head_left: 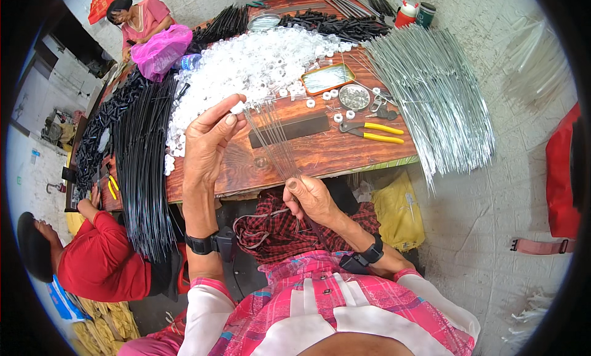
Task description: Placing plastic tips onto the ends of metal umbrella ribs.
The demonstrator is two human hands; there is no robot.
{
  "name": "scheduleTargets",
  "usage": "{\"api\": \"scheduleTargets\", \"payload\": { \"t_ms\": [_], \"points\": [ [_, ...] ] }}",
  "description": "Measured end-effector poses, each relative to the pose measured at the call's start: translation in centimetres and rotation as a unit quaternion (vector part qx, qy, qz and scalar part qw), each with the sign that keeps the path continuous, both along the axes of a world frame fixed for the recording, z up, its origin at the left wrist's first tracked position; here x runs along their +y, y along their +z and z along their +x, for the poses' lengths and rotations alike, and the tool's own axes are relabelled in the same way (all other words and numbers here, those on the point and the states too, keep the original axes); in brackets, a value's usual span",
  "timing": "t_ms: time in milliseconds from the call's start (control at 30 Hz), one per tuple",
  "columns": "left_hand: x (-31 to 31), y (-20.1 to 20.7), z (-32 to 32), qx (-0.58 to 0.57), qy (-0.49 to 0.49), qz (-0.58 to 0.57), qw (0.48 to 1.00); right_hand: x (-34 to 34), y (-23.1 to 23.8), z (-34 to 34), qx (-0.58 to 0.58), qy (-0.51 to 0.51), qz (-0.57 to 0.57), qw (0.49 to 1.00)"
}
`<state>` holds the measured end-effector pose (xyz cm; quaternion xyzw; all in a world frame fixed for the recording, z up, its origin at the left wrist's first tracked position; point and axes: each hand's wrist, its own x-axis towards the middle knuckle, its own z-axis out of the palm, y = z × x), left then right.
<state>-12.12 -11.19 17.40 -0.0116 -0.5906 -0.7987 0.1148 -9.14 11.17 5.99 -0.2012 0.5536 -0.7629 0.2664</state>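
Note:
My left hand is raised over the near side of the wooden table, thumb and fingers pinched on a small white plastic piece. In my right hand, closed in front of the table edge, is a fanned bunch of thin metal rods. Their upper ends reach up beside the white piece, and small clear parts seem to sit at those tips. Whether the white piece touches a rod, I cannot tell. Behind the rods lies a dark flat bar.
A large heap of white and clear plastic parts covers the table's middle. Pliers with yellow handles, a round dish and an orange-rimmed tray lie rightward. Silver rods overhang the right edge, black rods the left. Co-workers sit around.

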Motion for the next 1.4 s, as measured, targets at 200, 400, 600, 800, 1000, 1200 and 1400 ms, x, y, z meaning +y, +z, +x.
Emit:
{"api": "scheduleTargets", "payload": {
  "t_ms": [200, 400, 600, 800, 1000, 1200, 1400],
  "points": [
    [-0.8, -1.1, -0.1, -0.001, 0.015, -0.009, 1.0, -0.1, 0.0, 0.0, -0.001, 0.005, 0.0, 1.0],
    [-0.4, -0.6, 0.1, 0.015, -0.005, -0.009, 1.0, -0.3, -0.2, 0.0, -0.008, 0.005, -0.008, 1.0],
    [-0.3, -0.5, 0.2, 0.013, -0.006, -0.002, 1.0, -0.3, -0.1, 0.0, -0.005, 0.004, -0.001, 1.0],
    [-0.8, -1.0, 0.2, 0.006, 0.007, -0.01, 1.0, -0.3, -0.2, 0.1, 0.004, 0.007, -0.001, 1.0],
    [-0.4, -0.7, 0.4, 0.003, 0.024, -0.01, 1.0, -0.4, 0.0, 0.2, 0.008, 0.012, 0.006, 1.0],
    [-0.7, -0.7, 0.6, 0.0, 0.021, -0.014, 1.0, -0.4, 0.0, 0.3, 0.004, 0.009, 0.008, 1.0],
    [-0.5, -0.4, 1.1, 0.01, 0.02, -0.016, 1.0, -0.5, 0.0, 0.5, 0.001, 0.007, 0.01, 1.0]
  ]
}}
